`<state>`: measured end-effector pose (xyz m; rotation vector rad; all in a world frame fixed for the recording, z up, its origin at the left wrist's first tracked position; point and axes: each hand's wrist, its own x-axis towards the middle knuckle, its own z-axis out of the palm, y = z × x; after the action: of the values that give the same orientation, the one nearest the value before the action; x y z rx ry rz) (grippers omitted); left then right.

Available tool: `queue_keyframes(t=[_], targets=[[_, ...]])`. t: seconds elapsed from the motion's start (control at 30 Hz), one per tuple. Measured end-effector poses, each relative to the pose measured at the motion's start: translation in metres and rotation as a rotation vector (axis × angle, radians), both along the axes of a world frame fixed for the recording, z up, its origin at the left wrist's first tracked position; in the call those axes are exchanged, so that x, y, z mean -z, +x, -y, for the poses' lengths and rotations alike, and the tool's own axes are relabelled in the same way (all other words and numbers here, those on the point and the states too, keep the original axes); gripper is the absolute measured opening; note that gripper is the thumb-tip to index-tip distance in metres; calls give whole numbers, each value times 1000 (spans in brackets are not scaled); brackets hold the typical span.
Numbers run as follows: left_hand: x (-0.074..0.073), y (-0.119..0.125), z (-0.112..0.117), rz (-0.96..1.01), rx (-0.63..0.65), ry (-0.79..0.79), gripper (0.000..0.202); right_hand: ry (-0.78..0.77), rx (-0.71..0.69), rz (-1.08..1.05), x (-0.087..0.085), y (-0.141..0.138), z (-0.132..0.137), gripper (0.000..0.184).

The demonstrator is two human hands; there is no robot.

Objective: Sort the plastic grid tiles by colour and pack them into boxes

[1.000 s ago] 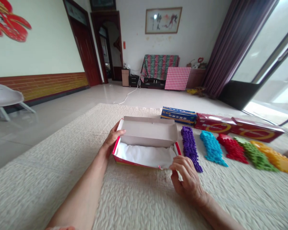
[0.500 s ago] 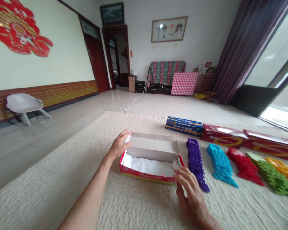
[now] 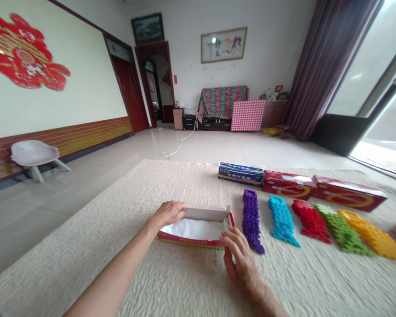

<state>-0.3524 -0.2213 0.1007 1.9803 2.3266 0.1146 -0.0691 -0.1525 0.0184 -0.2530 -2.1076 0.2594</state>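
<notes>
An opened cardboard box (image 3: 191,242), red with a yellowish lower edge, rests on the quilted cover with a white cloth-like lining (image 3: 196,229) inside. My left hand (image 3: 170,213) grips the box at its back left corner, fingers bent over the lid edge; the fingertips are partly hidden. At the front right corner, my right hand (image 3: 240,257) has its curled fingers on the rim and its thumb outside the wall. Just right of the box lies a strip of purple interlocking plastic pieces (image 3: 251,220).
Rows of blue (image 3: 282,220), red (image 3: 312,220), green (image 3: 345,231) and yellow (image 3: 371,233) plastic pieces lie to the right. Behind them stand a blue box (image 3: 240,175) and two red boxes (image 3: 287,184). A white chair (image 3: 35,155) stands at far left.
The raised lid panel shows much less height now. My left hand has moved over its edge. My right hand stays at the front corner; the view has shifted.
</notes>
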Motion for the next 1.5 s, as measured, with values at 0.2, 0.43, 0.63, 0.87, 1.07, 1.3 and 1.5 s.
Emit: queue_keyframes(t=[0.2, 0.43, 0.63, 0.87, 1.07, 1.3, 1.5], targets=[[-1, 2, -5, -8, -34, -26, 34, -52, 11, -42, 1, -7, 0, 39], [-4, 7, -4, -38, -80, -47, 27, -53, 22, -58, -2, -11, 1, 42], [-16, 9, -5, -7, -53, -53, 24, -39, 31, -52, -9, -9, 2, 34], [-19, 4, -27, 5, -38, -1, 23, -10, 58, 27, -21, -14, -15, 26], [-17, -12, -52, 61, -5, 45, 22, -4, 99, 128, -31, -14, -34, 24], [-22, -32, -66, 353, 38, -12, 28, -40, 138, 195, -35, -17, -43, 24], [-13, -35, -75, 409, 6, 59, 34, -83, 194, 159, -38, -3, -46, 34]])
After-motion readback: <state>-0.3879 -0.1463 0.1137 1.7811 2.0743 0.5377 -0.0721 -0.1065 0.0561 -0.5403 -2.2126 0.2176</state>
